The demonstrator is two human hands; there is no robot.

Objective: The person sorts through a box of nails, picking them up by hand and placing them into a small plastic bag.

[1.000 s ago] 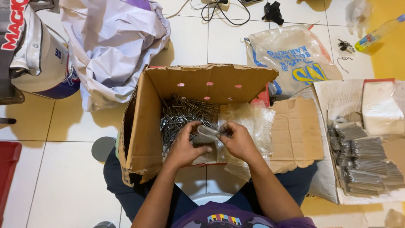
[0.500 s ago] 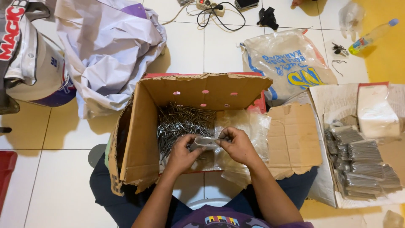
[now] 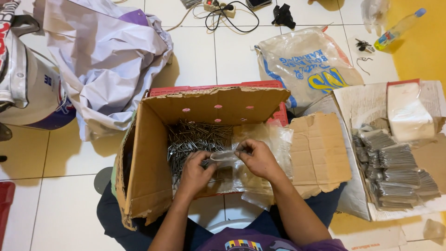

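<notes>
Two hands work inside the cardboard box (image 3: pixel 148 153): left hand (image 3: pixel 195 173) and right hand (image 3: pixel 258 159) pinch a small clear plastic bag (image 3: pixel 224 157) over loose nails (image 3: pixel 193 139). Many filled packets (image 3: pixel 395 174) lie stacked rightward; a large heap of nails remains unpacked.

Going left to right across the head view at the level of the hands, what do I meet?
Cardboard box wall → loose nails → left hand → small clear bag → right hand → torn cardboard flap → bundles of packed nails.
</notes>
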